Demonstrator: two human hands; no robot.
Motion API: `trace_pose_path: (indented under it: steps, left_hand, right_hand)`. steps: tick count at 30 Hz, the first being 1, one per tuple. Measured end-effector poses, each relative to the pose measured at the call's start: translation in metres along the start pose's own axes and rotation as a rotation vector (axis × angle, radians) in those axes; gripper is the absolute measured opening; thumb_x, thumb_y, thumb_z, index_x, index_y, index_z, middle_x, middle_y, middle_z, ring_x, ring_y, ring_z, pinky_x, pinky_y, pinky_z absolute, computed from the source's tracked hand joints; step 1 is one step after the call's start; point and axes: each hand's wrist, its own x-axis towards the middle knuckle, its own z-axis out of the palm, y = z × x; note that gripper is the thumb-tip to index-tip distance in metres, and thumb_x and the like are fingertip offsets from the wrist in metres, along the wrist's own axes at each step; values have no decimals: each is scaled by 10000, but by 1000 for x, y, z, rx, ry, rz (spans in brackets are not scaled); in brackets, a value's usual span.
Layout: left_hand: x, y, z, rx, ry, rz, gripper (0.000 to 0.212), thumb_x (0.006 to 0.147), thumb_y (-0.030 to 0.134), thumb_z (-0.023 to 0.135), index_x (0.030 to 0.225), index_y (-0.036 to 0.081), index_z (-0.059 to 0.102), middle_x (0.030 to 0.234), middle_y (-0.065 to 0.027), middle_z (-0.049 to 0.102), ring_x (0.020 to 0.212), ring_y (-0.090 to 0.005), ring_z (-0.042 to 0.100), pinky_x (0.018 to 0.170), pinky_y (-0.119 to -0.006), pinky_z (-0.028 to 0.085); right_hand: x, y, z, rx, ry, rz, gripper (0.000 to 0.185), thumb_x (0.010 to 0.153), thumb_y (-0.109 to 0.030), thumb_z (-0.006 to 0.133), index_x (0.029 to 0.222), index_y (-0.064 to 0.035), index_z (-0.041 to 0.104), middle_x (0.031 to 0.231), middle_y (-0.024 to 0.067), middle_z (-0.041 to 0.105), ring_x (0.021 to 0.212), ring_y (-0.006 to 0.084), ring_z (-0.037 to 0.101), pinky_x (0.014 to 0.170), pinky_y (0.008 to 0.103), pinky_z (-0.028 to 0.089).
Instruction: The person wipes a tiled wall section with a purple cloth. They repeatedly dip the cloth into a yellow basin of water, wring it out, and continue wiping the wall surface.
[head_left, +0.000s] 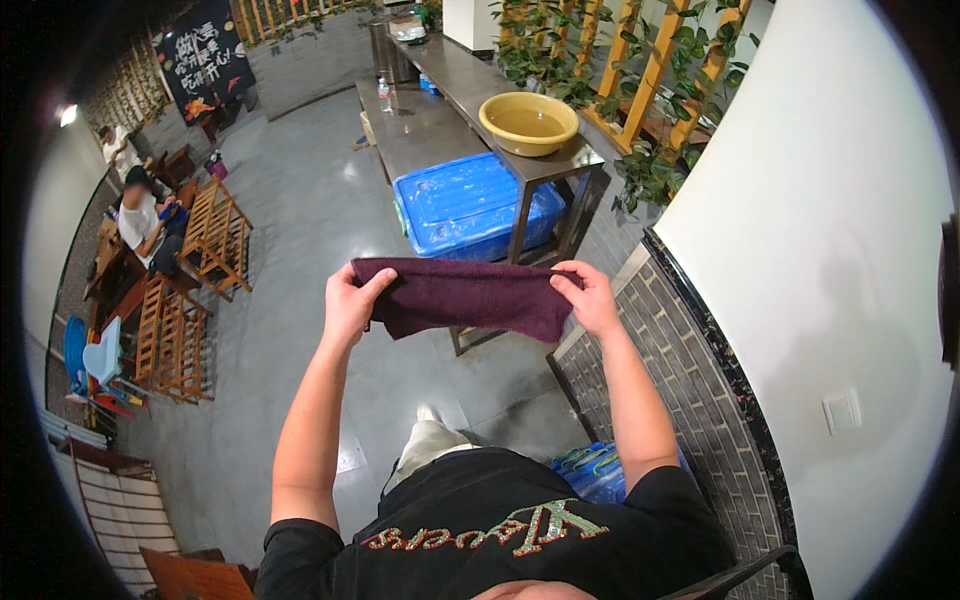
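Observation:
A dark purple cloth (472, 298) is stretched sideways in front of me, its lower edge hanging free. My left hand (354, 304) pinches its left upper corner, thumb on top. At the right upper corner, my right hand (589, 294) grips the cloth between thumb and fingers. Beyond the cloth stands a blue plastic storage box (457, 199) with a lid, partly under a steel table. On the corner of the metal table (559, 166) rests a yellow plastic basin (529, 124) that appears to hold water.
A clear plastic bottle (385, 95) stands on the lower steel counter (427, 124). To my right is a wall with grey brick tiles (667, 375). Wooden racks (214, 232) and a seated person (142, 225) are at the left. Blue bags (592, 472) lie beside me.

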Motion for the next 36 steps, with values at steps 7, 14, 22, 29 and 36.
trace_pose_path:
  steps: [7,14,22,29,36]
  left_hand:
    - [150,18,38,235,-223,69,226,847,134,804,966,-19,687,854,-51,727,751,-104,664,687,-276,552]
    - [296,30,92,256,-308,302,229,860,179,785,947,-28,739,801,-66,739,726,-101,666,681,-287,542]
    - [434,76,201,277,-397,437,247,900,190,741,1005,-32,716,851,-55,727,751,-90,627,698,-287,521]
    - [473,38,255,246,-637,362,249,881,140,715,1085,-2,734,859,-93,743,765,-131,677,751,-315,555]
    - [494,3,282,1199,-842,404,396,733,291,832,1029,42,750,931,-189,737,805,-324,725,708,-419,580]
  right_hand:
    - [103,8,-29,-10,180,1,176,952,-150,699,1061,-12,679,913,-20,671,837,71,603,763,240,496]
    - [210,-13,-43,150,385,10,178,964,-121,672,1081,12,663,979,16,674,878,102,619,801,250,501]
    - [371,-40,-52,236,417,-60,249,964,-108,658,1161,38,614,1061,63,666,931,126,633,821,266,508]
    - [444,-14,-56,-17,189,93,266,976,-150,646,1210,-33,597,1102,56,646,959,144,633,772,300,535]
    - [483,38,-76,-680,-249,195,558,890,-266,742,1368,-48,554,1202,111,668,1051,213,650,890,340,533]
